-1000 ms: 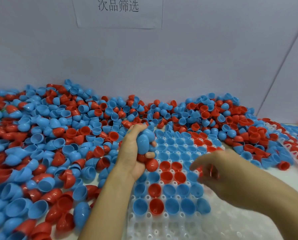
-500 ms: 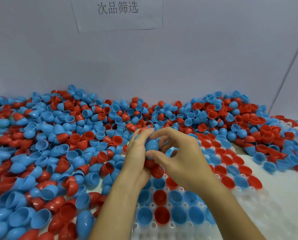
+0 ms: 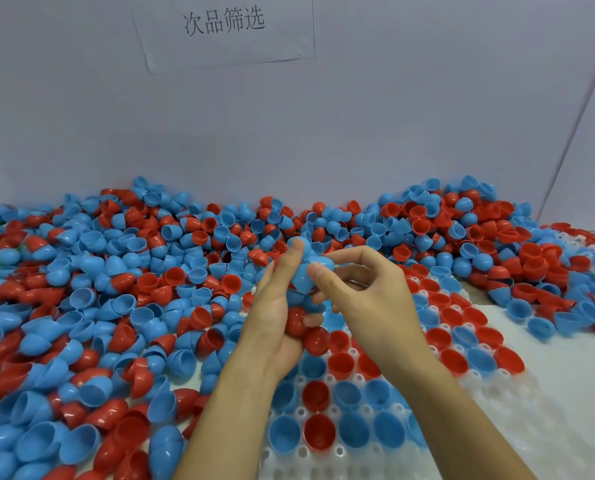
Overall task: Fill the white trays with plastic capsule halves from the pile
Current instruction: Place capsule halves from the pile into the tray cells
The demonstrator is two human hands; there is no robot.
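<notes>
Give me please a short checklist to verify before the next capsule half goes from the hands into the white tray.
1. Right hand pinches one blue half: ok.
2. Left hand holds the spare halves, the red halves low in the palm: ok.
3. White tray has free cups at its near right: ok.
4. Halves already seated stand mouth up: ok.
5. Pinched half is free of defects: cannot tell.
6. Pile stays clear of the free cups: ok.
</notes>
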